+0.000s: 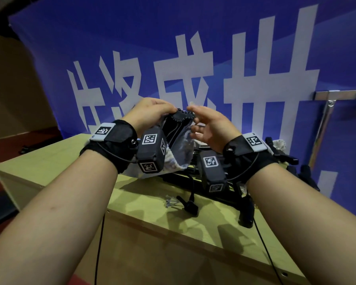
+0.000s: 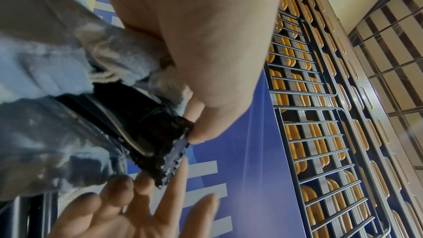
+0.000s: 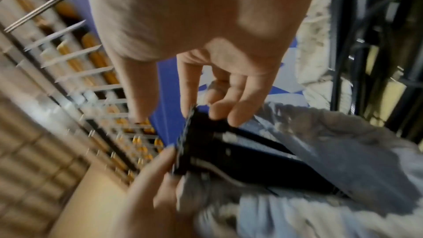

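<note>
A black piece with a studded edge [image 1: 182, 117] is held up above the table, with mottled grey-white cloth [image 1: 181, 153] hanging from it. My left hand [image 1: 169, 112] pinches the black piece [image 2: 160, 133] and the cloth [image 2: 57, 79] together between thumb and fingers [image 2: 201, 133]. My right hand [image 1: 193, 119] is spread, and its straight fingertips [image 3: 228, 113] touch the piece's studded end [image 3: 194, 142]. In the left wrist view the right hand [image 2: 155, 187] comes in from below. In the blurred right wrist view the left hand [image 3: 164, 166] grips from below.
A pale wooden table [image 1: 152, 229] lies under the hands, bearing a black folding frame [image 1: 214, 194] and a few small clear bits [image 1: 171, 202]. A blue banner with white characters [image 1: 132, 48] stands behind. A metal rail [image 1: 327, 112] is at the right. Thin cables hang from both wrists.
</note>
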